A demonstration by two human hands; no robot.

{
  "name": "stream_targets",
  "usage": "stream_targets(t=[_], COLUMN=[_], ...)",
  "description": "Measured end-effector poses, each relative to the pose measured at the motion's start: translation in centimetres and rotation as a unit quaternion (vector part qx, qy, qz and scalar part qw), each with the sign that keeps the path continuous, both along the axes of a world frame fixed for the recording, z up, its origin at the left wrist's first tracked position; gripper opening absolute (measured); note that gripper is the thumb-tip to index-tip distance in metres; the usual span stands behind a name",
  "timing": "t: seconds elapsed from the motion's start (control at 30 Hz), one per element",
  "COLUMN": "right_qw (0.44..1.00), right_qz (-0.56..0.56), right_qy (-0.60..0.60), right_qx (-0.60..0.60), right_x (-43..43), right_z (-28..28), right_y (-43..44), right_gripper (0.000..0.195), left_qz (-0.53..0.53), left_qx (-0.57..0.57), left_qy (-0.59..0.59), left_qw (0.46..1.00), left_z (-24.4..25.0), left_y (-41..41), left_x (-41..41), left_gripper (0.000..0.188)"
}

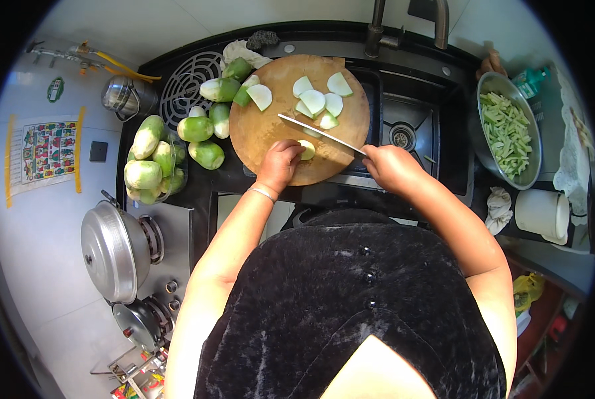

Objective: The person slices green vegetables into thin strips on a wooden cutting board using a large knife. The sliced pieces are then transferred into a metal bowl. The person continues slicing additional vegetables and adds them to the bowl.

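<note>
My right hand grips a kitchen knife, whose blade slants up and left over a round wooden cutting board. The fingers of my left hand hold a pale piece of green radish down near the board's front. A gap separates the blade from those fingers. Beyond the knife lie several cut radish slices with white flesh and green skin. One more half-round slice rests at the board's left edge, against a green chunk. My palm hides part of the held piece.
Whole green radishes lie left of the board, some in a clear container. A black sink with a faucet is on the right. Beyond stands a metal basin of cut green strips. A lidded pot sits on the stove.
</note>
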State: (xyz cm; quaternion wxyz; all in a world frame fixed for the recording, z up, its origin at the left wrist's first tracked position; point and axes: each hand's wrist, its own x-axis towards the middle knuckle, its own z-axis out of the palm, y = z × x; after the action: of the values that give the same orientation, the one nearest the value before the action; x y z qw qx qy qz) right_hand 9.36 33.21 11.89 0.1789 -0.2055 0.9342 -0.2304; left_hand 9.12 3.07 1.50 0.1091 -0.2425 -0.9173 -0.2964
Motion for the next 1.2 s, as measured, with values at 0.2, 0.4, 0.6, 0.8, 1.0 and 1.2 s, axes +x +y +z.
stream_targets(t=[0.2,0.4,0.6,0.8,1.0,1.2], right_qw=[0.999,0.995,0.991,0.982,0.986,0.991], right_qz=[-0.002,-0.024,-0.036,-0.078,-0.085,-0.044], right_qy=[-0.009,-0.053,-0.091,-0.137,-0.128,-0.108], right_qx=[0.048,0.077,0.092,0.105,0.073,0.065], right_x=[0.9,1.7,2.8,1.0,1.0,2.5], right_z=[0.7,0.9,1.5,-0.4,-1.0,0.9], right_y=[-0.4,-1.2,-2.7,-5.4,-4.8,-4.1], right_gripper=[0.022,0.022,0.021,0.021,0.020,0.020], left_qz=[-0.022,-0.049,-0.059,-0.066,-0.060,-0.049], left_qx=[0.005,0.045,0.077,0.078,0.079,0.075], left_qy=[0.023,0.037,0.024,0.009,0.012,0.021], left_qw=[0.999,0.997,0.995,0.995,0.995,0.996], left_z=[-0.2,-0.3,-0.6,-0.6,-0.3,-0.8], left_y=[-0.5,-0.6,-0.7,-1.0,-1.2,-1.2], left_x=[-0.9,-1.0,-1.2,-1.4,-1.3,-1.0], left_gripper=[0.025,0.024,0.023,0.024,0.025,0.024])
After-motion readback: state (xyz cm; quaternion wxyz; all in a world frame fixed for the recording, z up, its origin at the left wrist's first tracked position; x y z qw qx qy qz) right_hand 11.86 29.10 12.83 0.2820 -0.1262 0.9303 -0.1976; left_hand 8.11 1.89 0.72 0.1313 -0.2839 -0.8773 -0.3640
